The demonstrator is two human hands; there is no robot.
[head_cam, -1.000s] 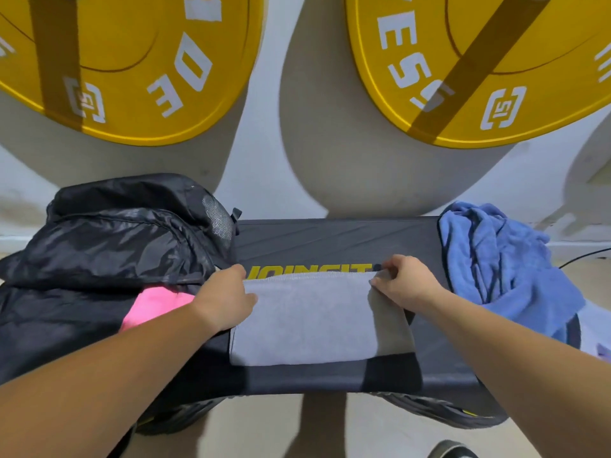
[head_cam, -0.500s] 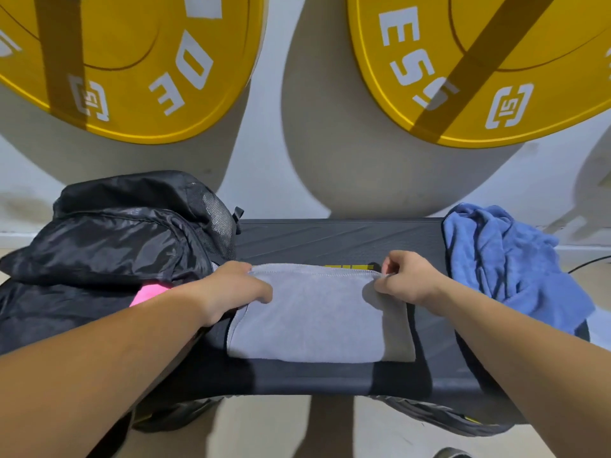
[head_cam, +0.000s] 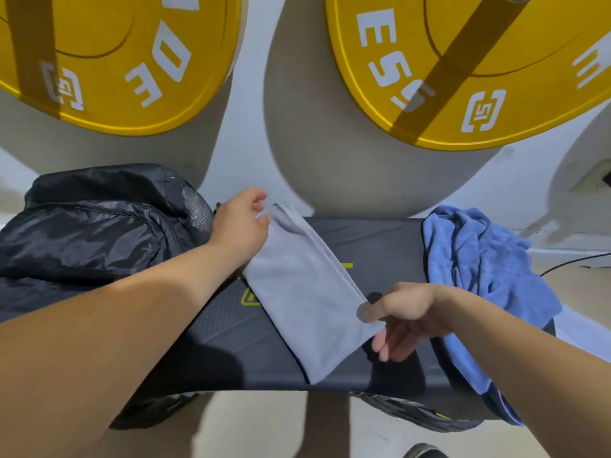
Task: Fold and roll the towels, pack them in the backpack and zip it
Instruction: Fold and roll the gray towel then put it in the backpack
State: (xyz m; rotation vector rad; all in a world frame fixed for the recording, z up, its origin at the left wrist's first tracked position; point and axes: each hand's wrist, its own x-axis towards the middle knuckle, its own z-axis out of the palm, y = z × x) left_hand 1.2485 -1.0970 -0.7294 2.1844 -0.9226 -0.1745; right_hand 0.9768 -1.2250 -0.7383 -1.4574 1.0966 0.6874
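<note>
Your left hand [head_cam: 239, 226] and right hand [head_cam: 406, 317] each pinch, fingers [head_cam: 390, 343] closed on cloth, opposite ends of the folded grey towel [head_cam: 304, 299], stretched slantwise over the worktop [head_cam: 380, 246], presumably to reorient it for rolling.

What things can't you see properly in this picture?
Head view only:
- Yellow logo on the bench: mostly covered by the grey towel.
- Backpack: its near side is hidden behind the left arm.
- Yellow plates: lettering cut off by the top edge.
- Shoe: cut off by the bottom edge.
</note>
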